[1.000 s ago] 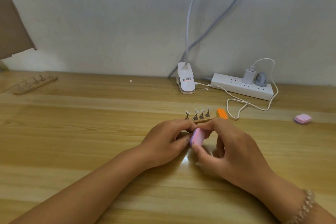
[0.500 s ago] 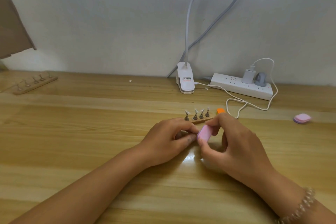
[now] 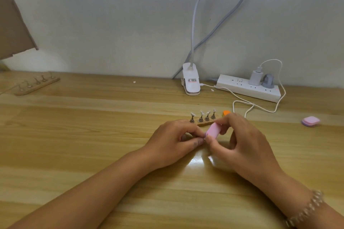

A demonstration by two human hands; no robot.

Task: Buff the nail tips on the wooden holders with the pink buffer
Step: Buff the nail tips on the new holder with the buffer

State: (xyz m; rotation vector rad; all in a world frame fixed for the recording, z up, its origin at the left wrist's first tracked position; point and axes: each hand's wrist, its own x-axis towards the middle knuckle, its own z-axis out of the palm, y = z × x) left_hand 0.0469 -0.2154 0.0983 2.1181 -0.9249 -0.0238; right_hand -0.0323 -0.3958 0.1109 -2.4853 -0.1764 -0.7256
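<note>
- While held low over the glossy, pale-grained wooden tabletop [image 3: 74, 135], sits at a slant between the two hands: pink, matte, round-cornered oblong buffer [image 3: 213, 130].
- Right hand [image 3: 245, 143]: grip closed on that buffer, thumb at the near end, forefinger over the far end, other fingers curled loosely beneath.
- Left hand [image 3: 173, 142]: knuckles up, grip narrowed to a thumb-and-forefinger pinch on a small dark piece [image 3: 204, 138] that touches the buffer's near end; too hidden to tell what kind of piece.
- Just beyond the hands, partly covered by them: thin flat wooden holder strip [image 3: 204, 124], carrying four small grey cone-footed metal stands [image 3: 201, 118] in a row, each topped with a pale, curved nail tip [image 3: 202, 113].
- Beside that strip's right end, half behind the right forefinger: orange rounded block [image 3: 226, 112].
- Far left, near the wall: second flat wooden holder strip [image 3: 37, 85] with a row of small stands; too blurred to make out what tops them.
- Well apart on the right: squarish pink-and-lilac layered pad [image 3: 310, 121] with rounded corners, lying flat.
- At the back: white plastic power strip [image 3: 242, 89] holding a white charger plug [image 3: 256, 78] and a grey plug [image 3: 268, 81]; thin white cable [image 3: 260, 107] looping over the wood.
- Left of it: white plastic clamp base [image 3: 190, 82] with a grey bendy neck rising out of view.
- On the right wrist: bracelet of clear beads [image 3: 307, 208].
</note>
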